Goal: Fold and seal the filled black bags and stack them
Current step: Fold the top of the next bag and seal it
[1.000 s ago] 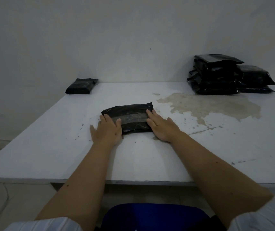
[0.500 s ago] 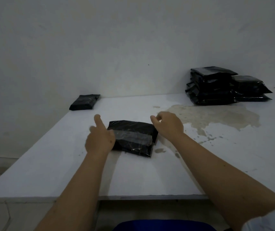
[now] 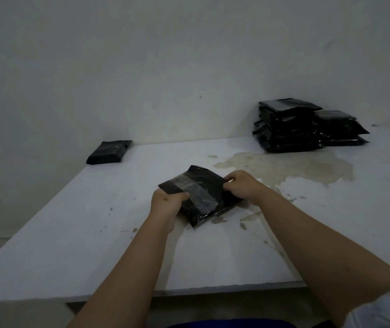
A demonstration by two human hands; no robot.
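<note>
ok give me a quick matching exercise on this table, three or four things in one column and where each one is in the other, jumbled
Things:
1. taped bag
2. lone bag
3. stack of bags
4. brown stain

Places:
A. far left corner of the table
B. on the tabletop in front of the stack
C. gripped by the left hand and right hand
D. far right, against the wall

Pairs: 1-C, 2-A, 3-D, 4-B

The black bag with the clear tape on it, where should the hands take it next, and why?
Probably lift the taped black plastic bag and carry it to a pile. The left hand and right hand grip its two ends, clear tape already crosses it, and the tall stack of black bags waits at the back right of the white table.
</note>
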